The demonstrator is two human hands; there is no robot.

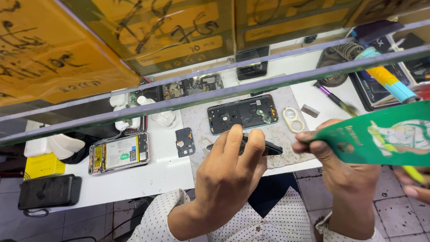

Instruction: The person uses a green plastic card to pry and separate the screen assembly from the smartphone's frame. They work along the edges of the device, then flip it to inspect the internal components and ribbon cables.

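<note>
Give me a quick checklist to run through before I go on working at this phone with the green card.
1. Left hand grips the dark phone by its edge: ok.
2. Right hand pinches the green card: ok.
3. Card tip set against the phone's seam: cannot tell, the hands hide it.
4. Phone held over the grey mat: ok.
5. Open phone frame and camera ring lie apart from the hands: ok.
6. Opened phone with the battery showing lies off to the left: ok.
</note>
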